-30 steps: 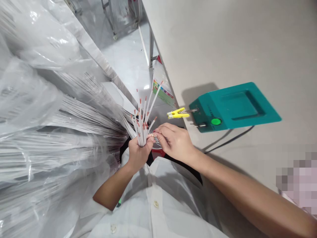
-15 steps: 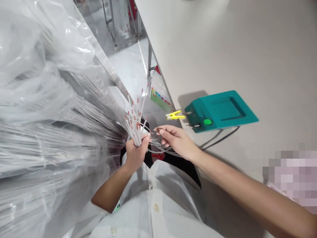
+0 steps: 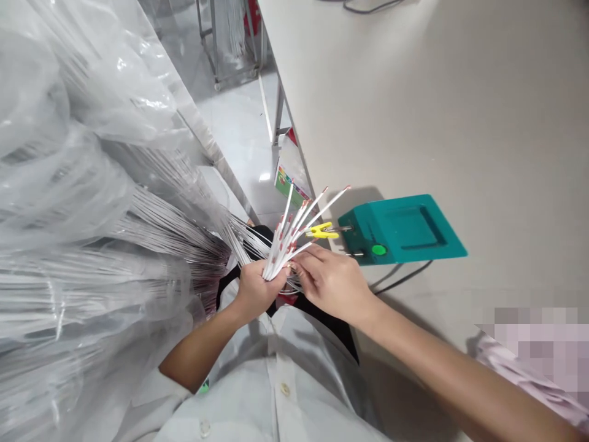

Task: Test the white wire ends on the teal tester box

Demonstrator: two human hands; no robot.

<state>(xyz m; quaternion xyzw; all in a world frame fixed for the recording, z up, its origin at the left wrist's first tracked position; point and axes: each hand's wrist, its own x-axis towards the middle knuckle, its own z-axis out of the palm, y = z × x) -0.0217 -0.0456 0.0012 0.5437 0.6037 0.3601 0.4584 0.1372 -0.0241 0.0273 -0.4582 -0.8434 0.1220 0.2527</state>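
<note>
A bundle of white wires [image 3: 281, 247] with reddish, copper-coloured ends fans upward from my left hand [image 3: 258, 287], which is closed round it. My right hand [image 3: 335, 281] is closed beside the bundle. Its thumb and fingertips pinch at a wire end by my left thumb, largely hidden by the fingers. Just beyond my right hand, a yellow clip [image 3: 323, 231] sits on a metal prong of a teal device [image 3: 409, 230] with a green button [image 3: 379, 250].
Long wires in clear plastic bags [image 3: 59, 178] fill the left side. The pale table [image 3: 423, 116] spans the right, with a black cable [image 3: 405, 278] behind the device. A printed box [image 3: 291, 175] and a wheeled metal rack [image 3: 215, 46] stand beyond the table edge.
My right hand has moved in from apart to meet the left hand, its fingertips now closed. The wire bundle has tilted right and fanned out towards the device. The view has shifted slightly.
</note>
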